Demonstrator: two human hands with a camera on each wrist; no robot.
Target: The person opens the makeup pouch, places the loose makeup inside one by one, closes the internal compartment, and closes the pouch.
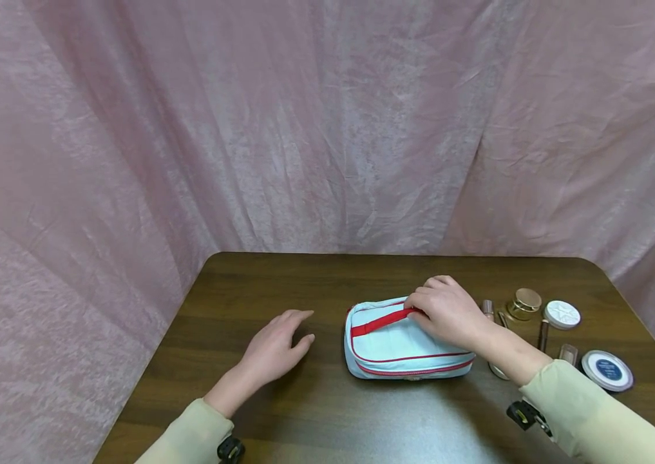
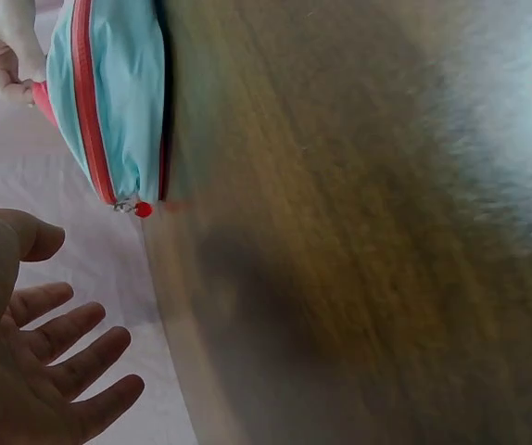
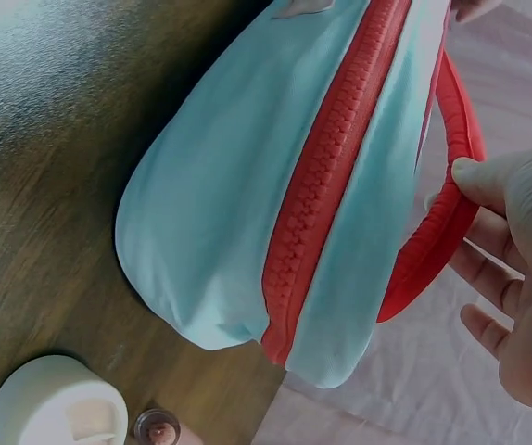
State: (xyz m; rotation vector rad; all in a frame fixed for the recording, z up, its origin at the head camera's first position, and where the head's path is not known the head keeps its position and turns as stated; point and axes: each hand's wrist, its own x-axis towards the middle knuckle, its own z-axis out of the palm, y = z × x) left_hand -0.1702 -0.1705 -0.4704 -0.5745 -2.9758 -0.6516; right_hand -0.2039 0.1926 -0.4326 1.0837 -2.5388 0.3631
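A light blue zippered pouch [image 1: 408, 351] with red piping lies on the wooden table. Its red strap handle [image 1: 382, 323] arches over the top. My right hand [image 1: 449, 312] pinches that handle between thumb and fingers, which the right wrist view shows closely at the handle [image 3: 447, 218]. The red zipper [image 3: 326, 176] runs along the pouch's side and looks closed. To the left of the pouch, my left hand [image 1: 275, 348] hovers above the table with fingers spread, touching nothing. In the left wrist view, the zipper's red pull [image 2: 143, 209] hangs at the pouch's near end.
Cosmetics sit right of the pouch: a gold-lidded jar [image 1: 524, 303], a white round compact [image 1: 562, 314], a round case with a blue label [image 1: 608, 370], a small bottle [image 1: 568, 354] and slim tubes. Behind the table [image 1: 304, 277] hangs a pink curtain [image 1: 327, 129].
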